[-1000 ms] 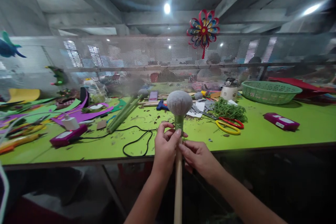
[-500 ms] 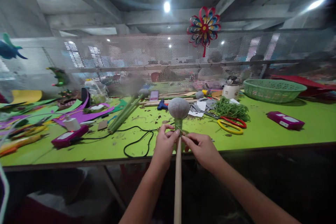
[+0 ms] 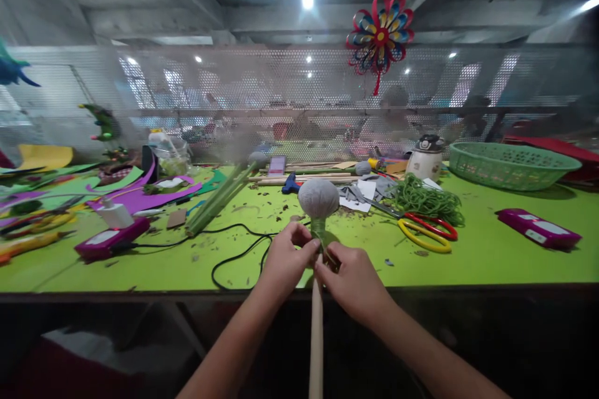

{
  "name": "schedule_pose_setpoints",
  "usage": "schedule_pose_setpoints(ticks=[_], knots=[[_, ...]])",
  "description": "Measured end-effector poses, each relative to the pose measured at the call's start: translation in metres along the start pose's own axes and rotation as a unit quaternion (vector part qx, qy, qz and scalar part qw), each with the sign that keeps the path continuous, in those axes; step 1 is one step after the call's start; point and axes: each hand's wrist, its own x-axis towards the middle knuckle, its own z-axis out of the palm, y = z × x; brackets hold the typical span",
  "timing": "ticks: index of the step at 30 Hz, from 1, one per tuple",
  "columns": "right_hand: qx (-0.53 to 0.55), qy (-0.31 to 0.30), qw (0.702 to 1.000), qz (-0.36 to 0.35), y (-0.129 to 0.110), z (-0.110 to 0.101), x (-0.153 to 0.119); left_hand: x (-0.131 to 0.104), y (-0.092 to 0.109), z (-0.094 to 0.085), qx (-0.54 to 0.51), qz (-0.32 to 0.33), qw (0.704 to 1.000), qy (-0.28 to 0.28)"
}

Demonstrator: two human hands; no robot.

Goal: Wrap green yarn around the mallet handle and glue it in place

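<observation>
A pale wooden stick (image 3: 317,336) points away from me with a round grey cloth-covered head (image 3: 319,197) at its far end. Green string (image 3: 319,226) is wound around the neck just under this head. My left hand (image 3: 287,262) is closed, its thumb and fingers pinching the stick at the bottom of the winding. Against the other side of the neck, my right hand (image 3: 355,277) is closed in a pinch on the green string, thumb touching the stick. The fingertips partly hide the string's lower end.
Scissors (image 3: 425,234) with red and yellow handles lie by a heap of green string (image 3: 428,199). Beyond are a green basket (image 3: 515,168) and a purple box (image 3: 538,229). On the left, a black cord (image 3: 238,259) runs from another purple box (image 3: 105,242), near green stems (image 3: 219,199).
Both hands remain at the neck of the stick. My right fingers have moved in closer against the stick, and the view has shifted slightly.
</observation>
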Motion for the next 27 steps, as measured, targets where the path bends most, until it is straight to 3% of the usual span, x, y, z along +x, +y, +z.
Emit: schedule_pose_setpoints(ticks=[5,11,17,22,27], knots=[[-0.038,0.026,0.999,-0.027,-0.004,-0.003,-0.006,-0.003,-0.003,0.003,0.084,0.056,0.994,0.038],[0.122,0.076,0.987,-0.070,0.000,-0.009,-0.002,-0.006,-0.005,0.008,0.142,0.093,0.984,0.048],[0.279,0.109,0.954,-0.003,0.011,-0.007,0.019,-0.010,-0.005,0.008,0.191,0.133,0.970,0.067],[0.277,0.160,0.947,-0.029,0.013,-0.005,0.032,-0.010,-0.002,0.009,0.252,0.188,0.945,0.086],[0.307,0.158,0.938,-0.026,0.013,-0.005,0.032,-0.011,0.001,0.010,0.308,0.220,0.922,0.083]])
